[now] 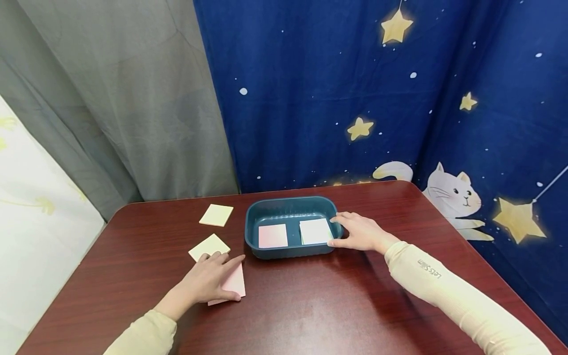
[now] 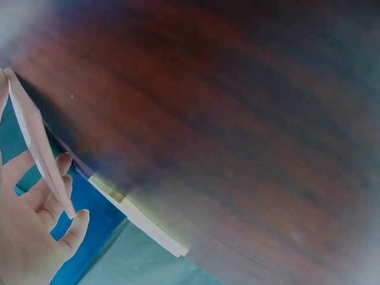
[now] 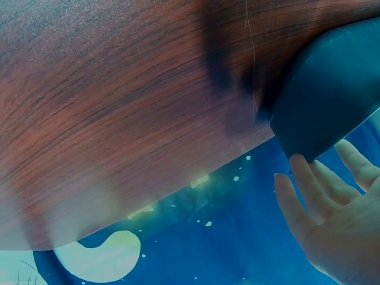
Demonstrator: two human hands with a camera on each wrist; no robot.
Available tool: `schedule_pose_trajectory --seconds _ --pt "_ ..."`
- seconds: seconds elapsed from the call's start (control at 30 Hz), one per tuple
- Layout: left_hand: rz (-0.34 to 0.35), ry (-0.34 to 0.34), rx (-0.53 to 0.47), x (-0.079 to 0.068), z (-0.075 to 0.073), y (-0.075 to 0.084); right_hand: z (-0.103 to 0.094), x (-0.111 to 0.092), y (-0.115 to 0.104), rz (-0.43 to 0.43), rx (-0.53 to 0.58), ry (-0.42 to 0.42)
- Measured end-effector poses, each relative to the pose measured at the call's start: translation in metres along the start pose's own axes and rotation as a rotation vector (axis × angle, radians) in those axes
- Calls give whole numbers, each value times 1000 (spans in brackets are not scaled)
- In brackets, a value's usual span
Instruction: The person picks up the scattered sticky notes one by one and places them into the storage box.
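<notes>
My left hand [image 1: 208,280] grips a pink sticky note pad [image 1: 236,283] between thumb and fingers near the table's front left. In the left wrist view this pad stands tilted, edge toward the camera. A dark teal plastic bin [image 1: 288,254] sits at the middle back. Inside lie a pink sticky note pad [image 1: 272,236] on the left and a white one [image 1: 315,231] on the right. At the bin's right end, my right hand [image 1: 359,232] is spread, its fingertips touching the rim. Two pale yellow pads, one farther back [image 1: 216,215] and one nearer [image 1: 210,247], lie left of the bin.
The dark red wooden table [image 1: 293,305] has a rounded back edge close behind the bin. Beyond it hang a grey curtain [image 1: 133,98] and a blue curtain [image 1: 310,98] with stars and a cat.
</notes>
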State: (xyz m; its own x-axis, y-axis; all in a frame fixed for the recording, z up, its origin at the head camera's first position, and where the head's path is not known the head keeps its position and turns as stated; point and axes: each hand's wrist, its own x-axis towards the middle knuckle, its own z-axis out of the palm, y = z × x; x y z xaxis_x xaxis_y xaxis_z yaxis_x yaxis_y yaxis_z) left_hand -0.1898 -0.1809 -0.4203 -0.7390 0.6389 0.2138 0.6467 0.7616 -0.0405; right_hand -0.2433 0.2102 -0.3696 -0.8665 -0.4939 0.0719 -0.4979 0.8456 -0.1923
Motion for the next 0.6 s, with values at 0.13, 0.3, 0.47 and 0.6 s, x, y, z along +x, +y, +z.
schedule_pose_trajectory --seconds 0.13,0.3,0.47,0.6 --pt "-14 14 17 1 1 -1 0 0 -1 2 -4 4" --pt "-1 29 11 0 2 -3 1 1 -1 7 -5 3" --pt "19 48 -29 2 -4 -4 1 1 -1 14 -9 3" --pt "36 53 -58 3 -9 -4 2 1 0 12 -11 1"
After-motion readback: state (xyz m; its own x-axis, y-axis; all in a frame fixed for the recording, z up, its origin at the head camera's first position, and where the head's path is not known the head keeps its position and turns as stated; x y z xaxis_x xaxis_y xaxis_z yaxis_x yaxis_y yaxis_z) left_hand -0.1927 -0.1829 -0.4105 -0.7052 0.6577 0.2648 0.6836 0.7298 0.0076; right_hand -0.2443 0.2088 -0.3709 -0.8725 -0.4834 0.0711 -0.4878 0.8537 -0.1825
